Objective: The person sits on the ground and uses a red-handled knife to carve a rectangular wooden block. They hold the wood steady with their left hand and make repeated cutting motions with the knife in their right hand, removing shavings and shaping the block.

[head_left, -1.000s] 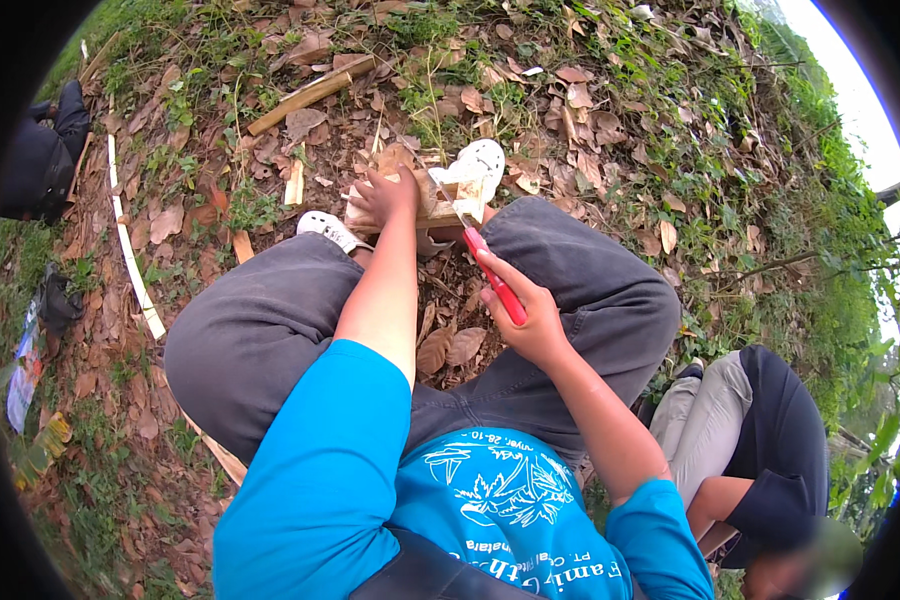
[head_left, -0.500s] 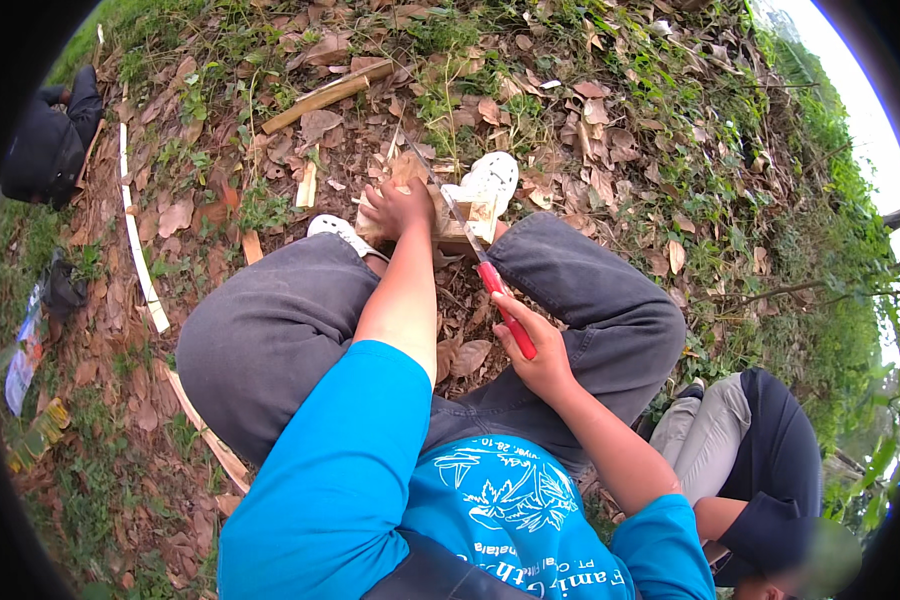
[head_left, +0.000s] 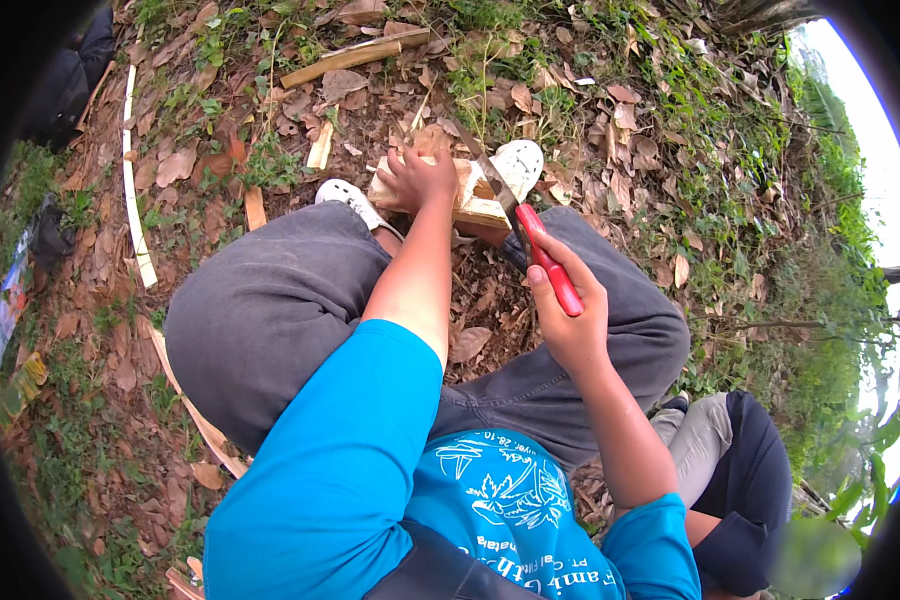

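My right hand (head_left: pixel 576 318) is closed round the red handle of a hand saw (head_left: pixel 493 178), whose long narrow metal blade slants up and left. The blade lies at the right part of a pale wooden block (head_left: pixel 485 208) between my feet; whether its teeth touch the wood I cannot tell. My left hand (head_left: pixel 420 180) presses down on the block's left part with its fingers curled over it. Part of the block is hidden under that hand.
White clogs (head_left: pixel 521 165) on my feet flank the block. Split wood (head_left: pixel 355 58) lies beyond, and a long pale strip (head_left: pixel 130 185) curves at the left. Another person (head_left: pixel 735 470) sits close at my right; a dark-clothed figure (head_left: pixel 65 80) is at the far left. Dry leaves cover the ground.
My right hand has moved up and to the right with the saw, and its blade is further from my left hand. The left hand stays on the block. The whole view has shifted slightly.
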`<state>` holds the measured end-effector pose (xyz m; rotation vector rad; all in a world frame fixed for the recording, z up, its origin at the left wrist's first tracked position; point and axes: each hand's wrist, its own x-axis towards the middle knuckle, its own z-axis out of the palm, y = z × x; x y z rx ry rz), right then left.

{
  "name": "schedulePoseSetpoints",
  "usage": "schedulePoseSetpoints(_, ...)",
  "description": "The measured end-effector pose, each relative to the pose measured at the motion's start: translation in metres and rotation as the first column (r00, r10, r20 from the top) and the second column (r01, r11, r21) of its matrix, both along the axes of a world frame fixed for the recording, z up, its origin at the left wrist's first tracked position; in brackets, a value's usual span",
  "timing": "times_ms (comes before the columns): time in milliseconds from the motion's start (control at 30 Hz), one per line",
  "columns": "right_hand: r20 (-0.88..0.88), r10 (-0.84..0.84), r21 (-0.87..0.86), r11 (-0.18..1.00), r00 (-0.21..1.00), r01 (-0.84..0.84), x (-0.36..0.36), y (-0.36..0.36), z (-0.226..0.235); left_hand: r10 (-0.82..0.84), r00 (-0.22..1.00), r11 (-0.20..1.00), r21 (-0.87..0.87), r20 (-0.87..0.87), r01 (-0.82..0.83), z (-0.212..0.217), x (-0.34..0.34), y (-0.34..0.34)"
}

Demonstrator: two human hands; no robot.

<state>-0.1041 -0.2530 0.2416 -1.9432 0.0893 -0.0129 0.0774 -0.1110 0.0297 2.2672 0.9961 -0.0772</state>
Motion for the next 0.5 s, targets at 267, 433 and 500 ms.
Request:
schedulePoseSetpoints(267, -0.015, 0.024, -0.104, 0.994, 1.0, -0.026, 0.025, 0.019, 0.002, 0.004, 1.0, 0.999, -0.035, 0.024, -0.003, 0.004, -0.002, -0.003)
schedulePoseSetpoints(433, 0.004, 0.039, -0.113, 0.993, 0.999, -0.038, 0.038, 0.028, 0.003, 0.031, 0.998, 1.0, -0.007, 0.046, -0.03, -0.003, 0.0, -0.003)
schedulePoseSetpoints(500, 0.036, 0.052, -0.13, 0.99, 0.998, -0.047, 0.043, 0.026, -0.001, 0.059, 0.996, 0.998, 0.025, 0.069, -0.061, -0.007, 0.001, -0.004)
